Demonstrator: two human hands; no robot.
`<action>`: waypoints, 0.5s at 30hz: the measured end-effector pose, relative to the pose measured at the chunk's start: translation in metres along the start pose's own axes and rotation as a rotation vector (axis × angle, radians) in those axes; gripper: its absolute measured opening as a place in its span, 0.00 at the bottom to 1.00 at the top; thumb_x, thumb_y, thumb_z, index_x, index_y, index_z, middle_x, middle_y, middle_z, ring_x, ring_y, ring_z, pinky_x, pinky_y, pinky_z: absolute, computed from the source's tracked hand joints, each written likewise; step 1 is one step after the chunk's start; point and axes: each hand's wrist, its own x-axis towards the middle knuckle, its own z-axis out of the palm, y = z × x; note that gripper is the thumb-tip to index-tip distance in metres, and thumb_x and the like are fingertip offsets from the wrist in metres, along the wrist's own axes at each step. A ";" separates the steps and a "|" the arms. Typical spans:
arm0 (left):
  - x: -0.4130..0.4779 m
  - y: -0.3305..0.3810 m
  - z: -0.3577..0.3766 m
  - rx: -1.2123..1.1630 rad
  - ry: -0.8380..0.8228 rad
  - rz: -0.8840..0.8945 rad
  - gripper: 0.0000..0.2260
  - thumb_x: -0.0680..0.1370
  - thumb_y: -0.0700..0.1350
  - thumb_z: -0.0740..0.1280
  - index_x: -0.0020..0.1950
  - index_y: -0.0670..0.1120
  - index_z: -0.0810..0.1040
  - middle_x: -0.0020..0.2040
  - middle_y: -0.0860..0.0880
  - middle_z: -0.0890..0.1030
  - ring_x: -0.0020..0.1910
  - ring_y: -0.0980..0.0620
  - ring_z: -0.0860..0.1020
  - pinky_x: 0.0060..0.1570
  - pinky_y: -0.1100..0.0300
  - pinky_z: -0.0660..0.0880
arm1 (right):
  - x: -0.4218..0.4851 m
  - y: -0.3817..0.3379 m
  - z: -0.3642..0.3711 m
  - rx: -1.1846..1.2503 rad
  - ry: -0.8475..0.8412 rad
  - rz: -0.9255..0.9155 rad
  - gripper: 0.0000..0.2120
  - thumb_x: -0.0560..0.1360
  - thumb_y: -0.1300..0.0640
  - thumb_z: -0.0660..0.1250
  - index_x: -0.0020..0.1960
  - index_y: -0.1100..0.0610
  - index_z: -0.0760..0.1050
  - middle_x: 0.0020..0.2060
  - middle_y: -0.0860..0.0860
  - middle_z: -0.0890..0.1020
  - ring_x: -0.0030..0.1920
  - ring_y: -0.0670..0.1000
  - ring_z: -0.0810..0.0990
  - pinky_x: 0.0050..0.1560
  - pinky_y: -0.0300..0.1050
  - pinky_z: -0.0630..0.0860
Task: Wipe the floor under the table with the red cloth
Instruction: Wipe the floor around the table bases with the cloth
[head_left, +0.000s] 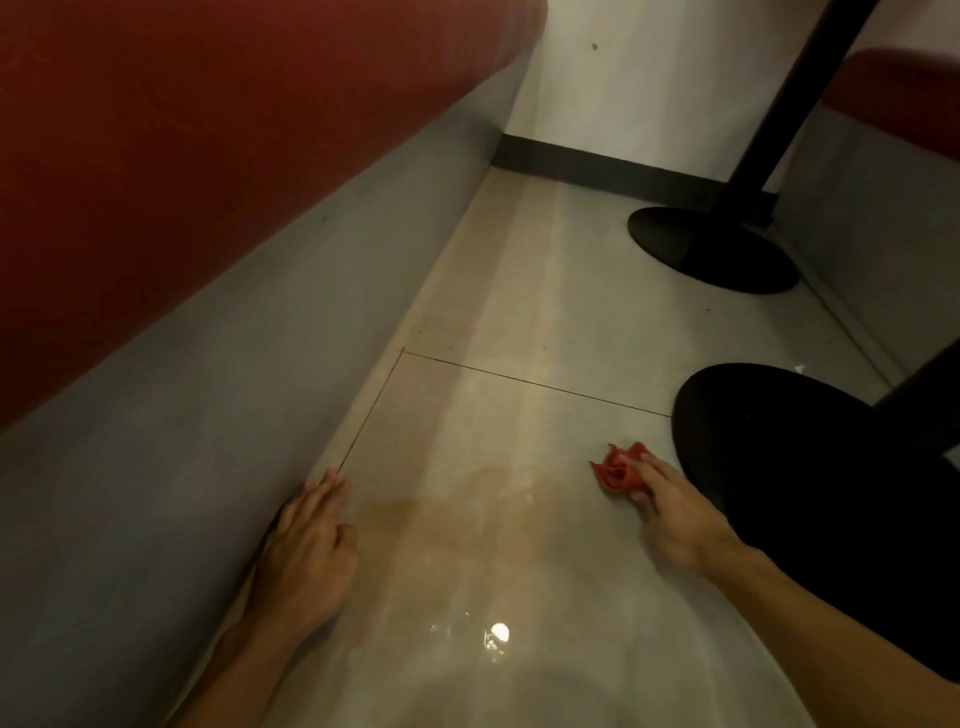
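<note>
Down at floor level, your right hand (675, 519) has the red cloth (615, 474) bunched on the floor (519, 322), just beside the near black pedestal base (831, 493). Its fingers look clamped on the cloth with the thumb, though blur makes that unsure. Your left hand (306, 556) lies flat, fingers straight and together. A brownish smear (426, 514) sits between your hands, so I judge the wiping early to midway, with the far tiles not yet done. No writing or brand is readable.
</note>
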 end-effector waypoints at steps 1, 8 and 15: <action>0.000 0.001 0.000 0.001 -0.007 -0.002 0.31 0.71 0.49 0.47 0.74 0.46 0.64 0.77 0.50 0.60 0.76 0.50 0.57 0.73 0.59 0.50 | -0.005 0.006 0.001 0.001 0.011 0.052 0.23 0.82 0.52 0.56 0.76 0.48 0.59 0.77 0.50 0.58 0.76 0.55 0.59 0.76 0.52 0.54; 0.001 0.002 -0.001 -0.001 -0.036 -0.014 0.23 0.80 0.43 0.56 0.75 0.47 0.62 0.77 0.50 0.58 0.76 0.50 0.55 0.74 0.58 0.51 | 0.000 -0.031 0.016 0.067 0.155 0.295 0.24 0.80 0.53 0.58 0.75 0.52 0.60 0.74 0.58 0.63 0.73 0.62 0.61 0.74 0.57 0.59; 0.000 0.003 -0.002 0.033 -0.024 -0.008 0.23 0.79 0.43 0.58 0.75 0.47 0.63 0.77 0.50 0.59 0.76 0.48 0.56 0.73 0.57 0.51 | 0.001 -0.122 0.028 0.056 0.109 0.253 0.30 0.77 0.53 0.59 0.77 0.53 0.54 0.74 0.62 0.61 0.72 0.63 0.60 0.74 0.54 0.56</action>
